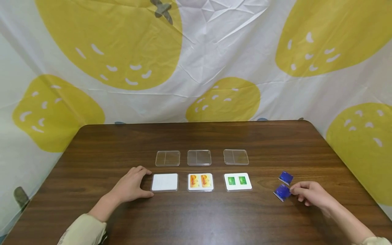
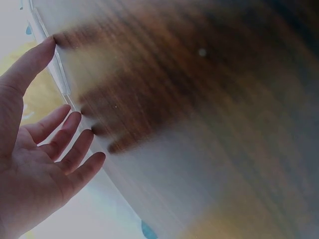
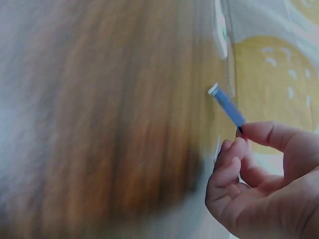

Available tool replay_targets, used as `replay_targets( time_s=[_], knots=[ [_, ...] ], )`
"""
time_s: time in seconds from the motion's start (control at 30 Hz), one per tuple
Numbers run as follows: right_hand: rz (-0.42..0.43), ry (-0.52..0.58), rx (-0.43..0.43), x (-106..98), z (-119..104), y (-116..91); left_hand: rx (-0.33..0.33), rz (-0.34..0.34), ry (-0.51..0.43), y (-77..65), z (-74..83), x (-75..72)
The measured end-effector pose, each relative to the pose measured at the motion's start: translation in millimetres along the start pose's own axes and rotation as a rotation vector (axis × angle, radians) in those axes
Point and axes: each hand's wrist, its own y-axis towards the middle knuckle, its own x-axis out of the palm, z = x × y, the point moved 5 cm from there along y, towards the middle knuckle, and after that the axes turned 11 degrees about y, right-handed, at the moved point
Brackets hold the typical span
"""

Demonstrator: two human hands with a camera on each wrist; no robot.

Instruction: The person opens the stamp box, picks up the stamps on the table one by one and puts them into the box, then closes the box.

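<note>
My right hand (image 1: 313, 195) pinches a small blue square (image 1: 282, 192) by its edge, between thumb and index finger. In the right wrist view the blue piece (image 3: 229, 108) appears nearly edge-on, thin, with a whitish strip along one end. Just beyond it, a second blue square (image 1: 286, 178) lies on the table. My left hand (image 1: 130, 185) is at the left side of a shallow clear case with a plain white top (image 1: 164, 182). Its thumb and fingers are spread apart by the near and far left corners; whether they touch the case I cannot tell.
A case with two orange pictures (image 1: 200, 182) and one with two green pictures (image 1: 238, 181) continue the front row. Behind stand three clear plastic trays or lids, left (image 1: 167, 158), middle (image 1: 199, 157) and right (image 1: 235, 157). A lemon-print cloth (image 1: 171, 105) hangs behind the brown table (image 1: 128, 139).
</note>
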Motion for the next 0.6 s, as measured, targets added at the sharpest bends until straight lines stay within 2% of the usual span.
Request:
replay_targets(
  time_s=[0.13, 0.27, 0.6],
  knots=[
    [-0.112, 0.112, 0.006, 9, -10, 4, 0.004, 0.005, 0.001, 1.4, 0.5, 0.4],
    [-0.180, 0.154, -0.011, 27, -27, 11, 0.009, 0.010, 0.000, 1.7, 1.2, 0.5],
    [-0.250, 0.112, -0.105, 89, -95, 40, 0.015, 0.019, 0.003, 2.8, 3.6, -0.2]
  ],
)
